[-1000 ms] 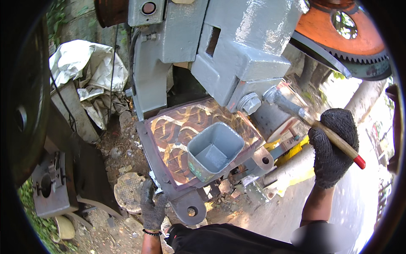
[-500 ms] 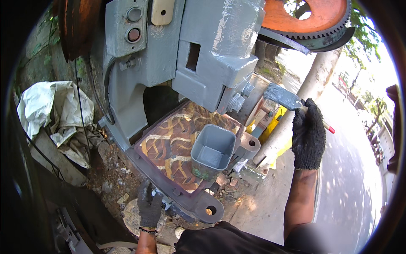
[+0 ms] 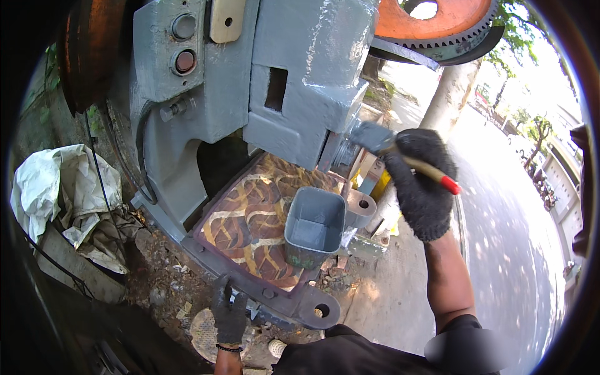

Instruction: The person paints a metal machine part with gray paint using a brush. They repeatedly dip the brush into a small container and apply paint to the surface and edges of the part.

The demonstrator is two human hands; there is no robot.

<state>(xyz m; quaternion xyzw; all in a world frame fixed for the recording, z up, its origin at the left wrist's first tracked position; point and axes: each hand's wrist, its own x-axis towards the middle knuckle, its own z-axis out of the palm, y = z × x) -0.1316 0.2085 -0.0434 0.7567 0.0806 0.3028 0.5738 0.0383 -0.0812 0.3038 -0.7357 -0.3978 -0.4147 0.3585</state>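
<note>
My right hand (image 3: pixel 426 181), in a black knitted glove, grips a paintbrush (image 3: pixel 431 170) with a red-tipped wooden handle. The brush's grey-coated head (image 3: pixel 371 137) is at the bolts on the right side of a grey-painted machine (image 3: pixel 300 75); whether it touches them is blurred. Below stands an open square paint container (image 3: pixel 316 220), grey inside, with its outside smeared dark. It rests on a brown patterned cloth (image 3: pixel 250 219) spread over the machine's base. My left hand (image 3: pixel 230 312), in a dark grey glove, is at the base's front edge (image 3: pixel 269 292), fingers apart and holding nothing visible.
An orange toothed wheel (image 3: pixel 437 22) juts out at the upper right. White sheeting (image 3: pixel 59 187) lies in a heap at the left, beside hanging cables. Rubble covers the ground (image 3: pixel 156 275) near the base. A tree trunk (image 3: pixel 453 94) and a road (image 3: pixel 506 250) are on the right.
My right hand has moved left with the paintbrush, bringing its head to the machine's side bolts and turning the handle's red tip toward me. My left hand stays by the base edge. The view has shifted slightly.
</note>
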